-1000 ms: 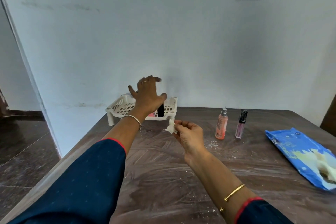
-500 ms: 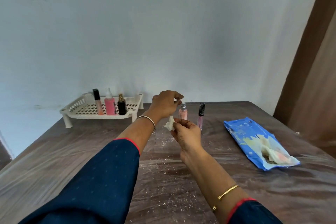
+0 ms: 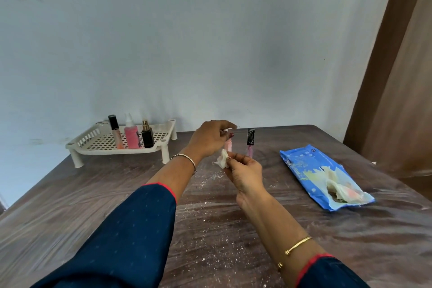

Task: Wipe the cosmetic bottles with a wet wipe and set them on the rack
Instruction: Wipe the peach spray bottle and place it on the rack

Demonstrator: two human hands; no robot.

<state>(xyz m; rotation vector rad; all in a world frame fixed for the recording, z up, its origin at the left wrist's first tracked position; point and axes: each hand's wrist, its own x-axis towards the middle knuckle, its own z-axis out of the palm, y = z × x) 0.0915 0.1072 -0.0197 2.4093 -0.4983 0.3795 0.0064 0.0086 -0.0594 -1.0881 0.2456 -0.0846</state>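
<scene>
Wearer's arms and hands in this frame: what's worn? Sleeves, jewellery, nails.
Left sleeve and right sleeve: dark navy, tiny pale dots, red cuff edge. Left wrist: thin silver-toned bangle. Right wrist: gold bangles. Left hand has a dark red thumbnail.

Left hand (image 3: 210, 139) grips the top of the peach bottle (image 3: 228, 145) standing on the table (image 3: 70, 206), while right hand (image 3: 243, 170) pinches a crumpled wet wipe (image 3: 222, 159) just beside it (three bottles (image 3: 132, 134) stand upright on the white rack (image 3: 93, 145)).
</scene>
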